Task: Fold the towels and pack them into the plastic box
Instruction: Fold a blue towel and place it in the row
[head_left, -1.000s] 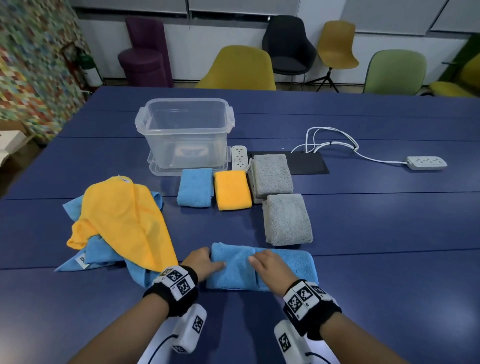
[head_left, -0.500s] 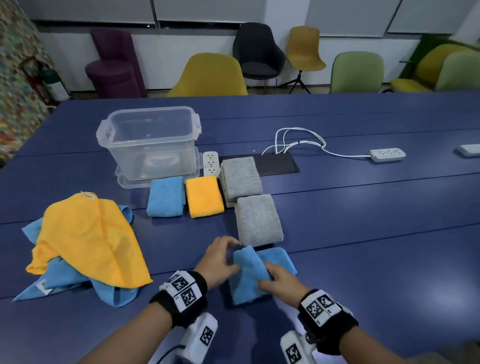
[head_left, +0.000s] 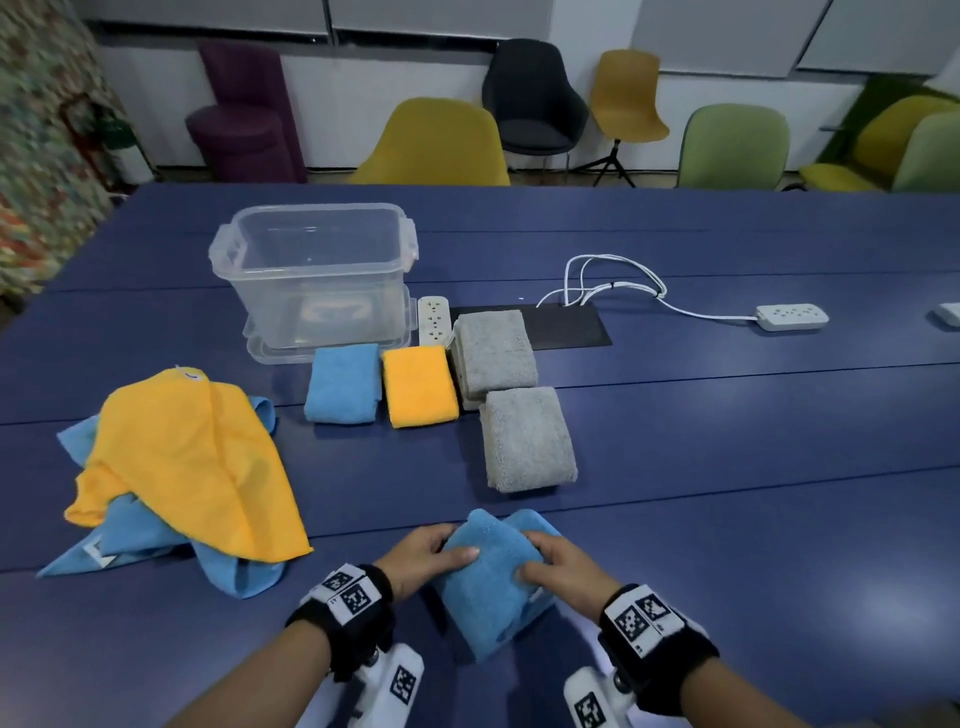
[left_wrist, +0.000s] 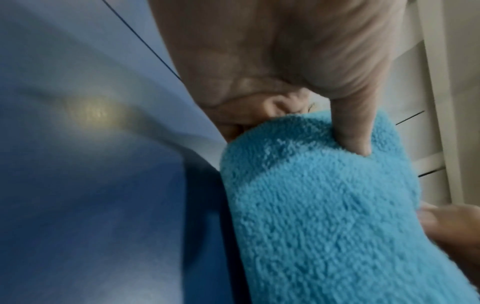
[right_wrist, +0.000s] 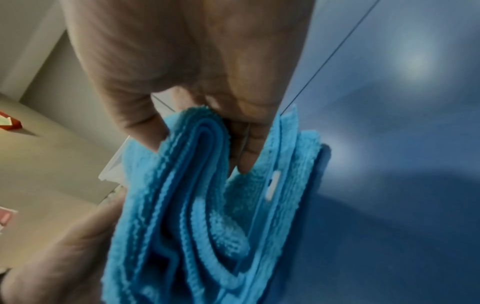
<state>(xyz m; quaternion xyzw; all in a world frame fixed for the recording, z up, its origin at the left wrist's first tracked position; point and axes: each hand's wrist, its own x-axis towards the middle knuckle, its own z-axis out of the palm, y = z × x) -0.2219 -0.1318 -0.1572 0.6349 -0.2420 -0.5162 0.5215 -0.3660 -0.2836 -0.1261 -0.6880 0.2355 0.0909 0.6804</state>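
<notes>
Now a blue towel (head_left: 485, 582), folded into a thick bundle, is gripped at the near table edge (head_left: 727, 597): left hand (head_left: 423, 558) and right hand (head_left: 558, 569) are each curled round a side. Folding seems nearly finished; next, setting beside the 4 folded towels, or packing into the empty plastic box (head_left: 317, 275), is called for.

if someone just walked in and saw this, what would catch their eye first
Probably the blue towel at the near edge of the table, gripped by the left hand and the right hand in mid-fold. Next, the loose orange towel draped over a crumpled blue one on the left. Behind it, the clear plastic box stands empty, with four folded towels lined up in front.
</notes>
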